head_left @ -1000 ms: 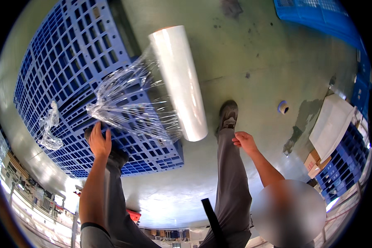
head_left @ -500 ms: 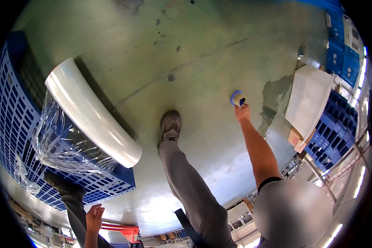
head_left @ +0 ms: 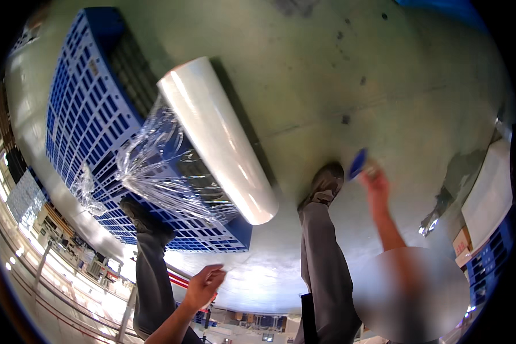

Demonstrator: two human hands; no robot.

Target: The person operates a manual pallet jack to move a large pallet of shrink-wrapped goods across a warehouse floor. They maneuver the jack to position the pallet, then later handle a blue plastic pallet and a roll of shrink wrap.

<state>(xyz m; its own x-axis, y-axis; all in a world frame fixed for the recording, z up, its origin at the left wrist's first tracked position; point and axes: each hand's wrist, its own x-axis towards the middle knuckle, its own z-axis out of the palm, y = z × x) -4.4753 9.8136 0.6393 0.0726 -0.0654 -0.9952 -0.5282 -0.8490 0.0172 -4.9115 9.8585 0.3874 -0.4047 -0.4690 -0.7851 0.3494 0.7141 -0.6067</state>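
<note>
My right hand is closed on a small blue-rimmed roll, blurred by motion and held out just right of my right shoe. Over the near side of a blue slatted plastic pallet lies a large roll of clear stretch film. Loose, crumpled film trails from it across the slats. My left shoe rests at the pallet's near edge. Below that edge hangs my left hand, its fingers loosely bent and apart, with nothing visible in them.
At the right rim stand a large pale panel, a cardboard box and blue pallets. Behind my left hand show red bars. Railings and shelving fill the lower left. A blurred patch covers my right upper arm.
The view has swung left, so the pallet and film roll sit farther right in the picture. My right hand with its small roll has come closer to my right shoe. My left hand's fingers have spread.
</note>
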